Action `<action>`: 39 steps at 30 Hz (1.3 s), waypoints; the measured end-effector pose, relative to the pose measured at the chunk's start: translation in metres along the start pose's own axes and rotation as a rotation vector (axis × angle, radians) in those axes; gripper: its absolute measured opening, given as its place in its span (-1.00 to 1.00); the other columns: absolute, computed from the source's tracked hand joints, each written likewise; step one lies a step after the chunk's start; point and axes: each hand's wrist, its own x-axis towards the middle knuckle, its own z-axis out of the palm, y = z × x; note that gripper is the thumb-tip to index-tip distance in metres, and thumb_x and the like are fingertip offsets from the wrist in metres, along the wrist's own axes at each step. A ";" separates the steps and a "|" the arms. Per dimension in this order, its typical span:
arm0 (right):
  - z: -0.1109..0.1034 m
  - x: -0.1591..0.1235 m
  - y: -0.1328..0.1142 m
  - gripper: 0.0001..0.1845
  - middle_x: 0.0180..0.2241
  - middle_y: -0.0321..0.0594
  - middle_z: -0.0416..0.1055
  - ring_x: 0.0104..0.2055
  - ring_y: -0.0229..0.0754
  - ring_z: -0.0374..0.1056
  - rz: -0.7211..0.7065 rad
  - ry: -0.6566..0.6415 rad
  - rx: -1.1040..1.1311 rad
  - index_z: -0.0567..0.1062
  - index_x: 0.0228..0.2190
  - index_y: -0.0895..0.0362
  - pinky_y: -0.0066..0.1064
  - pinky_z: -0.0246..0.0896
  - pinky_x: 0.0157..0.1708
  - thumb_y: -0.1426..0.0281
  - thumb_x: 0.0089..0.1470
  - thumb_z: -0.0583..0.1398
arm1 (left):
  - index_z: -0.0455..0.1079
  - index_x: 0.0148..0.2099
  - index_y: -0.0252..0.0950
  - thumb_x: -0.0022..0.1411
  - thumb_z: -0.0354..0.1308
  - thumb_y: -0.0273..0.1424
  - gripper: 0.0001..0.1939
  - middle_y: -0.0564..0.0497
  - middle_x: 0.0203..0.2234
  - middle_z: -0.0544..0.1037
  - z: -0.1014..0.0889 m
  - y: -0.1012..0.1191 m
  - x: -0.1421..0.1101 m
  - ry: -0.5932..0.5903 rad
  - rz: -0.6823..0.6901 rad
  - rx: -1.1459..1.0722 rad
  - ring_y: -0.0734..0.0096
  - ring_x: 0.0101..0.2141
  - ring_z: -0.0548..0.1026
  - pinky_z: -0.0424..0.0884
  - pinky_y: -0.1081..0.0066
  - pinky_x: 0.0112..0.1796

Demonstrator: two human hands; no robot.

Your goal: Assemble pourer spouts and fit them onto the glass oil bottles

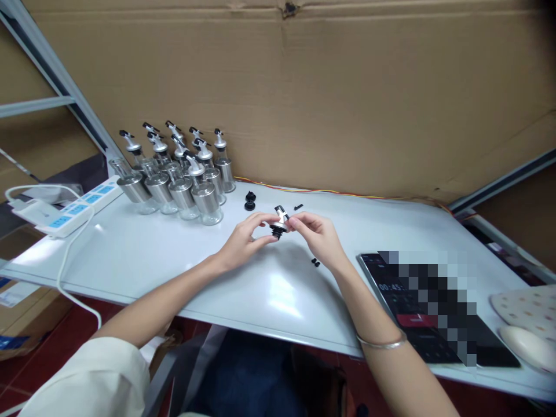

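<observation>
Between my two hands, above the middle of the white table, is a pourer spout [279, 227] with a silver collar, a black ribbed stopper below and a black flip cap on top. My left hand [244, 240] grips it from the left, thumb low by the stopper and fingers at the collar. From the right, my right hand [319, 233] pinches at the spout's upper side with thumb and forefinger. Beyond the hands lie two black stoppers [249, 201] and a small black cap piece [298, 207]. Tiny black parts [315, 262] lie just below my right hand.
Several glass bottles with steel sleeves [206, 200] stand at the back left, many with pourers. A white power strip [82, 208] with a cable is at the left edge. At the right lie a tablet [417, 313] and a white mouse [527, 347]. Cardboard [347, 104] walls the back.
</observation>
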 end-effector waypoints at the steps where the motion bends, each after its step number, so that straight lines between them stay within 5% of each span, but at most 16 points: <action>1: 0.000 0.000 0.000 -0.67 -0.49 -0.23 0.50 -0.34 -0.14 0.41 -0.002 -0.003 0.000 0.51 -0.52 0.09 -0.28 0.29 -0.20 0.08 -0.02 0.23 | 0.36 0.01 -0.21 0.18 0.18 -0.40 -0.67 -0.07 -0.07 0.49 0.000 0.000 0.000 -0.008 -0.004 -0.005 0.29 -0.08 0.43 0.36 0.28 -0.08; 27: -0.001 0.000 0.003 -0.73 -0.44 -0.20 0.52 -0.32 -0.15 0.43 -0.030 -0.046 -0.053 0.51 -0.48 0.13 -0.29 0.28 -0.21 0.17 0.02 0.21 | 0.39 0.02 -0.18 0.23 0.13 -0.40 -0.71 -0.06 -0.14 0.46 -0.006 0.002 0.000 -0.123 0.079 0.026 0.32 -0.09 0.43 0.35 0.27 -0.07; 32: 0.004 0.001 0.006 -0.63 -0.25 -0.20 0.53 -0.22 -0.12 0.45 0.021 -0.043 0.073 0.50 -0.26 0.09 -0.26 0.31 -0.17 0.12 -0.06 0.27 | 0.38 0.01 -0.22 0.23 0.13 -0.37 -0.72 -0.08 -0.10 0.49 -0.006 0.001 0.001 -0.119 0.057 0.066 0.28 -0.05 0.41 0.38 0.32 -0.12; 35: 0.006 0.000 0.005 -0.64 -0.34 -0.22 0.54 -0.27 -0.13 0.47 0.060 -0.078 0.188 0.48 -0.32 0.10 -0.25 0.34 -0.19 0.13 -0.11 0.31 | 0.34 0.04 -0.24 0.23 0.13 -0.36 -0.68 -0.09 -0.09 0.49 -0.005 0.001 -0.001 -0.134 0.046 0.107 0.28 -0.07 0.43 0.42 0.34 -0.18; 39: 0.007 0.000 0.002 -0.65 -0.42 -0.25 0.52 -0.34 -0.20 0.45 0.096 -0.076 0.254 0.44 -0.41 0.11 -0.29 0.38 -0.24 0.13 -0.14 0.33 | 0.22 0.14 -0.17 0.27 0.04 -0.42 -0.62 -0.08 0.00 0.45 -0.004 0.002 -0.002 -0.158 0.178 0.265 0.27 0.00 0.40 0.35 0.18 -0.01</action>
